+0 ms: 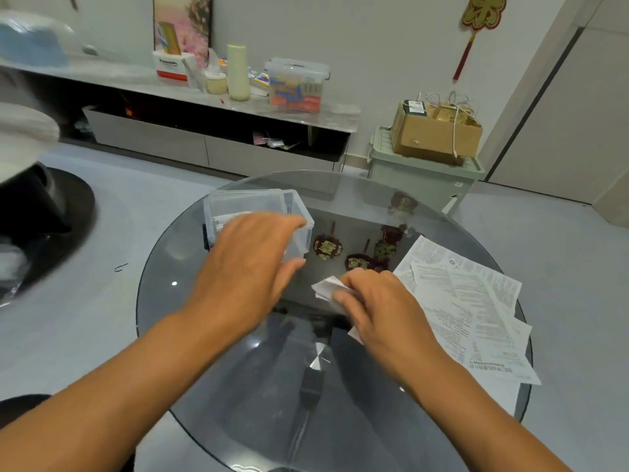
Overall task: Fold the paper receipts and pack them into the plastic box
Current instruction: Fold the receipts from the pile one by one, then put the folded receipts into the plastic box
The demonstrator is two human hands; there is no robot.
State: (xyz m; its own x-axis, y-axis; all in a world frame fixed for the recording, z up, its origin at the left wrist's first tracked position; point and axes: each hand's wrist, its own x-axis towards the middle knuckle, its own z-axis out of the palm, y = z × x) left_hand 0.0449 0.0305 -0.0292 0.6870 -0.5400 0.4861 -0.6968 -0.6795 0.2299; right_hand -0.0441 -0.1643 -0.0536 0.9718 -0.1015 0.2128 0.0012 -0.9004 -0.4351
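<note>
From the head view, a round smoked-glass worktop (238,386) fills the lower middle. At about 11 o'clock on it stands the clear plastic box (253,206), open at the top, with some white paper dimly showing inside. The left hand (248,264) lies over the box's near right corner, its fingers (289,223) fairly straight and spread along the rim and the thumb stretched out below the box wall; whether they truly press on the plastic or only hover, one cannot tell.

Just to the right, near the centre of the worktop, the right hand (381,304) grips a folded receipt (326,287), with fingers curled narrowly round it and a white corner sticking out toward 9 o'clock. A further scrap of white shows under the wrist.

At 3 o'clock a loose pile of unfolded receipts (469,308) lies fanned out, reaching over the worktop's edge, apart from the box. Between box and pile, at about 1 o'clock, dark red and gold ornaments (328,248) show in or through the glass.

Beyond the worktop a low shelf (190,93) along the wall carries a lidded bin (296,83) and a pale bottle (238,71). At 1 o'clock on the floor a green crate (422,178) bears a cardboard box (435,131). A red charm (481,15) hangs on the wall.
</note>
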